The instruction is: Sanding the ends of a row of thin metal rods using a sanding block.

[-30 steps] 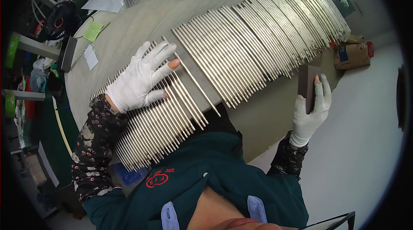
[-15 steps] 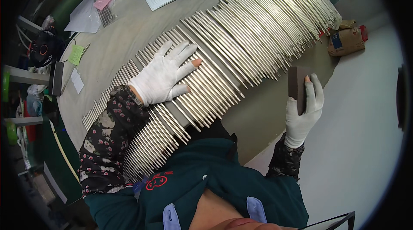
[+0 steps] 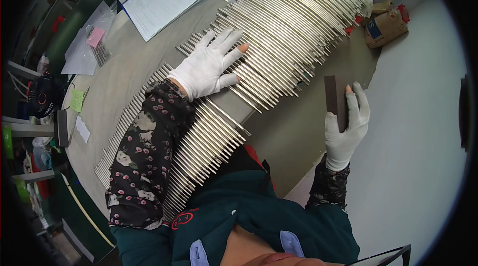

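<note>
A long row of thin silvery metal rods (image 3: pixel 294 27) lies side by side across the table. My left hand (image 3: pixel 209 67), in a white glove with two bare fingertips, rests flat on the rods with its fingers spread. Beside and below this hand, a bare strip of table separates a nearer group of rods (image 3: pixel 214 139) from the farther ones. Off the table's right side, my right hand (image 3: pixel 347 129), gloved likewise, is closed around a dark brown rectangular block (image 3: pixel 334 98). The block is raised and apart from the rods.
An open paper pad (image 3: pixel 164 4) lies at the back left, near clear plastic bags. A bag of rods with a pink note (image 3: pixel 96 37) and a green note (image 3: pixel 77 100) are on the left. At the far right stands a brown paper package (image 3: pixel 386 28).
My left hand has slid a batch of rods rightward against the farther group, closing that gap and widening the one behind. My right hand still holds the block. The whole view has shifted somewhat.
</note>
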Tool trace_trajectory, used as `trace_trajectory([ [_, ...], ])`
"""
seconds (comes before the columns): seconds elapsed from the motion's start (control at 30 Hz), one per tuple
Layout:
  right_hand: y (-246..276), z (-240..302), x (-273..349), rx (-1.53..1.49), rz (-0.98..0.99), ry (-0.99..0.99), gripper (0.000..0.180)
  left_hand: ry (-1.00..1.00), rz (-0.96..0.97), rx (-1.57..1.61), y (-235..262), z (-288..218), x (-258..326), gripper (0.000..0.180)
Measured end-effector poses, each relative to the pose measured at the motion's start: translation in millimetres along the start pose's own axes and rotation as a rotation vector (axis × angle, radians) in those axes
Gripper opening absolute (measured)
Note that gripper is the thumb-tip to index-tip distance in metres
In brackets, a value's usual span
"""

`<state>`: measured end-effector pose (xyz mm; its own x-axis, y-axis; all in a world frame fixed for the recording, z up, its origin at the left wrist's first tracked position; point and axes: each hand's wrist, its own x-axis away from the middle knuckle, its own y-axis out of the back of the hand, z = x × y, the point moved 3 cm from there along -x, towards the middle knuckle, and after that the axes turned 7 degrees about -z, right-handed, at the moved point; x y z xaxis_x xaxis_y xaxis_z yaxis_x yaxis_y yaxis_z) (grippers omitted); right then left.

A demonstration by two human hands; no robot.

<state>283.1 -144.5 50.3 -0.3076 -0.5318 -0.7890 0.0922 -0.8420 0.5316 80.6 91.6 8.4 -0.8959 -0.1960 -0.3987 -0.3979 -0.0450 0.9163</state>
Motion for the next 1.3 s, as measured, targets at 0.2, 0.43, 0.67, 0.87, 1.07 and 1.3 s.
trace_trajectory([
  [0.2, 2.2, -18.6, 11.0, 0.05, -0.01, -0.032, 0.05, 0.033, 0.2, -0.017, 11.6, -12.2, 29.4, 0.074],
  [0.43, -6.9, -13.4, 11.5, -0.024, 0.045, -0.068, 0.052, 0.061, 0.204, 0.171, 54.3, -14.9, 68.5, 0.07],
  [0.67, -4.8, 1.7, 13.7, -0.1, 0.063, -0.037, 0.054, 0.047, 0.112, -0.079, 23.8, -9.4, 47.1, 0.067],
  [0.87, -7.5, 17.1, 33.2, -0.644, 0.295, -0.279, 0.06, 0.255, -0.104, 0.069, 30.9, 29.7, 65.2, 0.055],
  [1.07, -29.5, 62.1, 86.6, -1.259, 0.321, -0.963, 0.093, 0.536, -0.037, 0.125, 9.8, 68.3, 93.4, 0.054],
  [1.3, -59.6, 77.7, 105.3, -1.259, 0.203, -1.083, 0.083, 0.444, 0.0, 0.245, 13.4, 64.3, 85.3, 0.05],
])
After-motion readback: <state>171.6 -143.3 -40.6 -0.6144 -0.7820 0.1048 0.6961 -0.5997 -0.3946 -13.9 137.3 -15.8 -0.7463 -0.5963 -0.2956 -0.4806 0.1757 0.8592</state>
